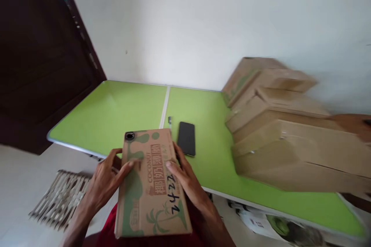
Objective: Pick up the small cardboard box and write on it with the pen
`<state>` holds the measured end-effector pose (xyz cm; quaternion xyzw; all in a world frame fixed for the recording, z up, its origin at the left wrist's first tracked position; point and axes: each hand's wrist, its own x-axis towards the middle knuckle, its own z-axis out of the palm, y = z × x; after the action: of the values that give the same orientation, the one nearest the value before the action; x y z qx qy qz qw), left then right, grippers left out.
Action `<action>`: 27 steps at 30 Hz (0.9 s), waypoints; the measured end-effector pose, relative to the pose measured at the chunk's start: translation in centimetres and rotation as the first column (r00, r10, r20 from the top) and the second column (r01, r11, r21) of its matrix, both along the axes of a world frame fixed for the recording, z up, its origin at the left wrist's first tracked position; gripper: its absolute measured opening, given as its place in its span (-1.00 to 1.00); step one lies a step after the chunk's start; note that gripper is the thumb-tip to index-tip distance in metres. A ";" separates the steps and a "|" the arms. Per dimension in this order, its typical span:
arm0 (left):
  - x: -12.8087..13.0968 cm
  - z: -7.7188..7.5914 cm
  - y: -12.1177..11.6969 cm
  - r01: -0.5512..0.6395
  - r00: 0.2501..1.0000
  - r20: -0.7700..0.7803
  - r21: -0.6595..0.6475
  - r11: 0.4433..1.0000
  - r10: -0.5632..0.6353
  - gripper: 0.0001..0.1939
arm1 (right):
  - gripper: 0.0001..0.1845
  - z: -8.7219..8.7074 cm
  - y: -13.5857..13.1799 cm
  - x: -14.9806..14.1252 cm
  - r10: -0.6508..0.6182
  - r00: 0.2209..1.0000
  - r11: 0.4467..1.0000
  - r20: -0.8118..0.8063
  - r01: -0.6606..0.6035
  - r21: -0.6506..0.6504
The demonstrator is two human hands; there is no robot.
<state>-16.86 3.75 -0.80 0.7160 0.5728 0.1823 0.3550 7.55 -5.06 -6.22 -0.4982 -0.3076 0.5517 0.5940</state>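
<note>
I hold a flattened brown cardboard box (150, 185) with green coconut print and handwritten digits, its far end resting over the near edge of the green table (116, 112). My left hand (106, 179) grips its left edge, thumb on top. My right hand (185, 179) grips its right edge, fingers pressed on the printed face. A small black ring-shaped object (129, 136) sits at the box's far left corner.
A black phone (186, 138) lies face down just beyond the box. A stack of flattened cardboard boxes (290, 131) fills the table's right side. A slatted mat (62, 197) lies on the floor at left, printed packaging (278, 224) under the table, a dark door (37, 58) at left.
</note>
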 end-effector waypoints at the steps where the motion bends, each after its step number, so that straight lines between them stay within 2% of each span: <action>1: 0.1 -0.3 0.5 0.005 0.997 0.075 0.004 1.000 -0.006 -0.32 | -0.07 0.1 -0.3 0.1 0.006 1.000 1.000 0.007 -0.006 -0.009; 3: 0.5 -1.0 1.8 0.029 0.968 0.247 0.043 0.999 -0.039 -0.28 | -0.06 -0.1 -0.7 0.2 0.027 0.999 0.998 0.032 -0.025 -0.058; 5: 1.3 -1.7 3.4 0.049 0.933 0.359 -0.016 0.999 -0.040 -0.19 | -0.05 -0.6 -0.9 0.3 0.062 0.996 0.993 0.058 -0.056 -0.103; 7: 2.2 -2.1 4.6 0.060 0.905 0.424 -0.087 0.994 -0.017 -0.26 | -0.06 -1.2 -1.1 0.4 0.070 0.995 0.993 0.076 -0.062 -0.099; 9: 2.9 -2.1 5.2 0.059 0.895 0.447 -0.111 0.992 -0.003 -0.40 | -0.12 -1.8 -1.4 0.2 0.025 0.995 0.998 0.095 -0.019 -0.064; 13: 2.8 -1.1 4.5 0.062 0.889 0.458 -0.104 0.993 -0.007 -0.56 | -0.22 -2.3 -2.0 -0.9 -0.076 0.993 0.997 0.092 0.076 0.010; 15: 2.2 -0.5 4.1 0.027 0.893 0.449 -0.110 0.994 0.025 -0.57 | -0.24 -2.1 -2.0 -2.0 -0.071 0.997 0.997 0.039 0.070 0.028; 19: 0.9 0.9 3.9 -0.101 0.856 0.485 -0.182 0.978 0.179 -0.54 | -0.23 -1.8 -1.2 -4.6 -0.008 0.995 0.998 -0.102 0.014 0.057; 21: 0.4 1.4 4.0 -0.126 0.853 0.478 -0.206 0.970 0.212 -0.54 | -0.26 -2.2 -0.7 -4.8 0.002 0.997 0.997 -0.081 0.004 0.072; 23: 0.2 1.6 4.1 -0.140 0.869 0.443 -0.203 0.969 0.219 -0.55 | -0.38 -2.6 -0.1 -3.5 -0.021 0.999 0.995 0.034 0.017 0.100; 25: 0.3 1.7 4.0 -0.148 0.882 0.419 -0.186 0.971 0.215 -0.57 | -0.40 -2.7 1.2 -0.8 -0.078 0.949 0.991 0.305 0.041 0.125; 26: 0.5 1.7 4.0 -0.138 0.886 0.418 -0.181 0.974 0.203 -0.57 | -0.43 -2.6 2.1 0.9 -0.097 0.858 0.993 0.505 0.047 0.111; 27: 0.7 1.7 3.9 -0.125 0.886 0.423 -0.176 0.976 0.190 -0.58 | -0.48 -2.4 3.2 2.5 -0.110 0.660 0.994 0.743 0.050 0.102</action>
<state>-16.13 7.61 0.86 0.5804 0.5465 0.3247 0.5090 10.06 -1.81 -8.60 -0.6715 -0.5217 0.2608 0.4570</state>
